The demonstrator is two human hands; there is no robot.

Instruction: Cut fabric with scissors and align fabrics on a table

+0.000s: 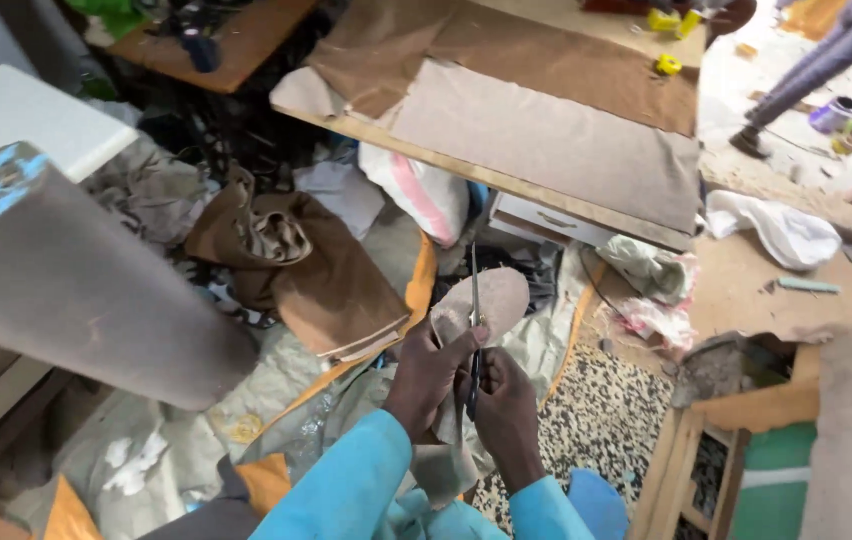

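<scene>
1. The left hand (429, 375) sits at lower centre of the frame, its grip clenched on a rounded piece of grey-brown fabric (491, 300); the thumb lies across the near face of the piece.
2. The fabric piece rises from the hands toward the middle of the frame, its curved end uppermost, and a strip of it hangs down below the hands.
3. The right hand (506, 415) is just beside the left, touching it, with its grip closed around the handles of a pair of scissors (474, 330).
4. The scissor blades point straight up the frame and lie along the left edge of the fabric piece; whether the blades are parted or closed cannot be told.
5. Both arms wear bright blue sleeves (356, 490) that enter from the bottom edge.
6. At upper centre a wooden tabletop (506, 180) carries large sheets of brown fabric (546, 130), with small yellow items near its far edge.
7. At left of centre a crumpled brown cloth (296, 260) lies on the floor among pale scraps and a white sack with a pink stripe (421, 195).
8. A large grey padded panel (76, 290) fills the left side.
9. In the upper right corner another person's leg (816, 65) stands near some paint tins (841, 120).
10. A speckled floor (601, 420) shows at lower right, beside a wooden frame (686, 470).
</scene>
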